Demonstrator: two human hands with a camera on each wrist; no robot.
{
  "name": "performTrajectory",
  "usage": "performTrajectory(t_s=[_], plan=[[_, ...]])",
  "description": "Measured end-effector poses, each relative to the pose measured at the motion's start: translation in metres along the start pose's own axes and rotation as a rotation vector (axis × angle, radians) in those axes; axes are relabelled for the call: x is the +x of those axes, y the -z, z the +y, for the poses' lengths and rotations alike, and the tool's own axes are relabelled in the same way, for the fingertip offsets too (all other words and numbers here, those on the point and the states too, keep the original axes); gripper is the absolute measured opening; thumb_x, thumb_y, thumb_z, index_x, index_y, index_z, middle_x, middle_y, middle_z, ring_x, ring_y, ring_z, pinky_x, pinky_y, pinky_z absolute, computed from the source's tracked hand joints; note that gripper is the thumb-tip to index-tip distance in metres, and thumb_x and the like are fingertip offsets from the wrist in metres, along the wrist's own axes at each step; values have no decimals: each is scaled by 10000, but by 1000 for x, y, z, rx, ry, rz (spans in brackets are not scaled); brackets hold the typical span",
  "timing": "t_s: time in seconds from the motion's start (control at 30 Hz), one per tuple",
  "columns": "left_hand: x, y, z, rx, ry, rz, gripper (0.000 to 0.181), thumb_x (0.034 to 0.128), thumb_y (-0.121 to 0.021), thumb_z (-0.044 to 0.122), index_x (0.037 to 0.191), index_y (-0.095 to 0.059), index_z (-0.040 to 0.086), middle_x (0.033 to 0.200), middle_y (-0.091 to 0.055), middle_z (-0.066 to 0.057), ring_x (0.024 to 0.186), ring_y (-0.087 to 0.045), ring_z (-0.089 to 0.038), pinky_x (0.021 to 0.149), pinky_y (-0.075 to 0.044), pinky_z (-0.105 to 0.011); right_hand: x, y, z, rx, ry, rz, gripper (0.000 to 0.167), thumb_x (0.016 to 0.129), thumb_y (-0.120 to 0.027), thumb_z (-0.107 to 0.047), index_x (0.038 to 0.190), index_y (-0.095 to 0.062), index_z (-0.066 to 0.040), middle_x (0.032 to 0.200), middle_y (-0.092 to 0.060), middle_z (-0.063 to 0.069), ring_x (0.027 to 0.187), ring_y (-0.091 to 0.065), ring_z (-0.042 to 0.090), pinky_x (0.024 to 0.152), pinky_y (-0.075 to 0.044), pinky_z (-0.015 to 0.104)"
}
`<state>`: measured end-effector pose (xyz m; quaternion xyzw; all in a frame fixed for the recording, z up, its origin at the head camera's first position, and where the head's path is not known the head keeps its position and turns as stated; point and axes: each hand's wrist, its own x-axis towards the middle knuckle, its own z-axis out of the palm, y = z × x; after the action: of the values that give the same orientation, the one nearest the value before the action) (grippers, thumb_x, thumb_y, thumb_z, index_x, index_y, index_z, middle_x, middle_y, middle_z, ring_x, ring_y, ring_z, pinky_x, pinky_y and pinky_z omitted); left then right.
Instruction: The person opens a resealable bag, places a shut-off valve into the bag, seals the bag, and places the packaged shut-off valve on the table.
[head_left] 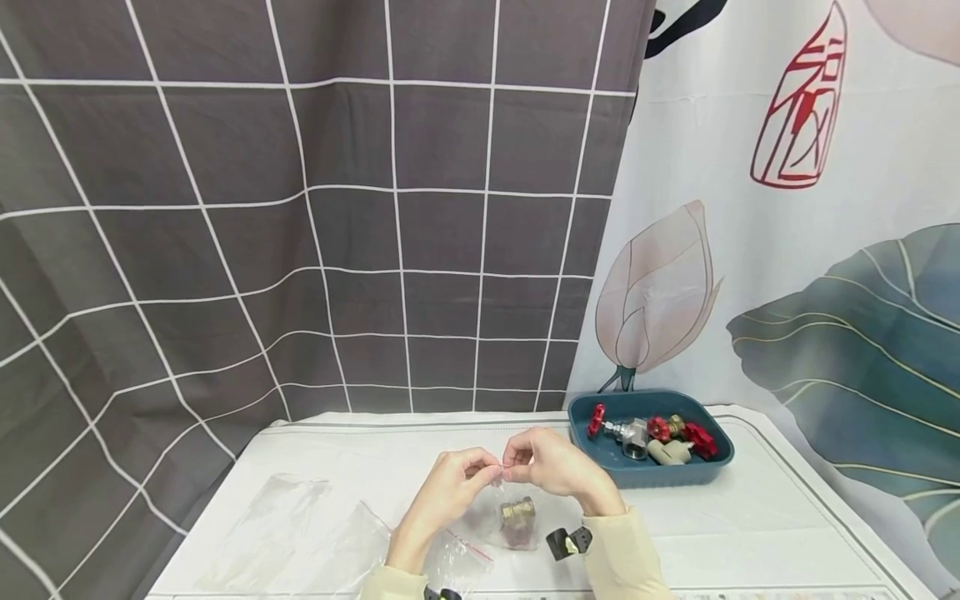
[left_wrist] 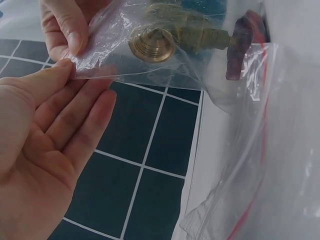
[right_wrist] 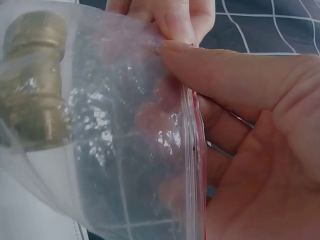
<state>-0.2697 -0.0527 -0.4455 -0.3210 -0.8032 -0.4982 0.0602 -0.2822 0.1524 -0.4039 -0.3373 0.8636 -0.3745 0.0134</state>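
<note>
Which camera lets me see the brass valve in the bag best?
The left wrist view: it shows the valve through the bag, with its threaded opening and red handle. The right wrist view shows only part of its brass body, at the left edge. The head view shows it small.

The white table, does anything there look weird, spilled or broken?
Nothing I can see looks spilled or broken. The loose bags beside the left hand look rumpled, so they seem a bit untidy. The brass valve sits inside a clear bag, pinched at its edge by that hand and the right hand.
</note>
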Motion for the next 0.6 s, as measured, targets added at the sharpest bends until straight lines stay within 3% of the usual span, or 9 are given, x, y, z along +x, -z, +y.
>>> performTrajectory(t_s=[0.27,0.6], plan=[[1,0,-2,9,7,10,180,973,-601,267,927,-723,143,875,-721,75,842,-665,-60,861,-532,-322,0,0,0,49,-8,-17,193,802,-745,6,715,-632,-124,650,-555,-103,607,-477,40,546,-403,217],[0,2,-1,9,40,13,214,977,-591,283,919,-722,124,861,-724,59,859,-673,-68,873,-531,-355,-4,6,3,6,-22,-38,179,835,-764,-101,737,-621,-148,634,-517,-119,597,-460,26,535,-389,212]])
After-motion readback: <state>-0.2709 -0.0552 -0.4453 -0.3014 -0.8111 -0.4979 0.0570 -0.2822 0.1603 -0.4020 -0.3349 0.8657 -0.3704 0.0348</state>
